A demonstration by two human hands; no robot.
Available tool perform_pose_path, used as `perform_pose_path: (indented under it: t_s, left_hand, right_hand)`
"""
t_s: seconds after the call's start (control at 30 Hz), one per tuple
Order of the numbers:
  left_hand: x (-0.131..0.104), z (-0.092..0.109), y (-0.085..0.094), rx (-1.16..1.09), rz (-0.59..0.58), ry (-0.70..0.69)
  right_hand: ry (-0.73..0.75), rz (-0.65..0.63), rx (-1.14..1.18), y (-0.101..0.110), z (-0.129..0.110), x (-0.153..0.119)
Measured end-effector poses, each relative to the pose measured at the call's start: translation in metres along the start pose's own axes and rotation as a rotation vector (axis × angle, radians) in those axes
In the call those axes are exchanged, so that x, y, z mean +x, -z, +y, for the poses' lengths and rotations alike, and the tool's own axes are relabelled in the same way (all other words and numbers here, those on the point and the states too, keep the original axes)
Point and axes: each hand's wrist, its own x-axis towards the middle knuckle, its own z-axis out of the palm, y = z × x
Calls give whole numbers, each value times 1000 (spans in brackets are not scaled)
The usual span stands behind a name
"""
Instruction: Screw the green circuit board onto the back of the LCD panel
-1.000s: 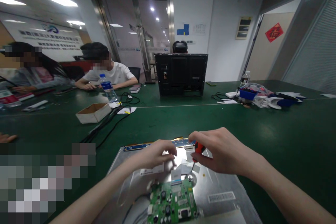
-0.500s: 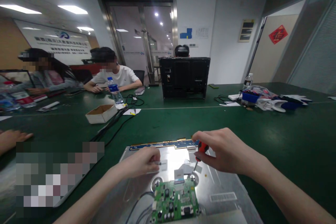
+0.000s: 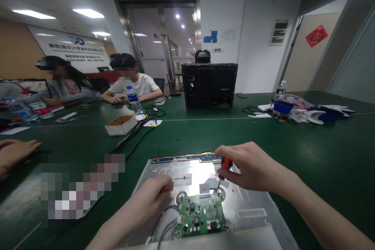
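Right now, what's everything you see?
Long tabletop: one, green, across the view
Flat metal panel: one, silver, nearest
Rectangular circuit board: one, green, on the panel
Narrow strip: one, blue, panel's far edge
Slim screwdriver: one, red and black, at the board
Rectangular casing: one, black, far side
Open cardboard box: one, whitish, left
Thin cables: several, black, left
Plastic bottles: at least four, clear, left and right
Jumbled heap: one, blue and white, right
People: at least three, one in white, far side
Left hand: one, bare, over the panel
Right hand: one, bare, holding the screwdriver
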Motion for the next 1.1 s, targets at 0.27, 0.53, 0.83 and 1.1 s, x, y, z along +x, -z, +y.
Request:
perform_pose_path:
  t_s: [0.27,0.53,0.83,1.1]
  left_hand:
    - [-55,16,-24,-185,-30,43]
    - [-53,17,-33,-243,11,69]
    - [-54,10,-43,-275,7,-7]
    - [-52,7,-50,-261,18,-38]
  right_hand:
    - [177,36,89,-4,-30,16]
    - [276,-5,101,-15,-52,31]
    - [262,-75,94,-19,-43,34]
    - [283,-111,78,-23,-42,37]
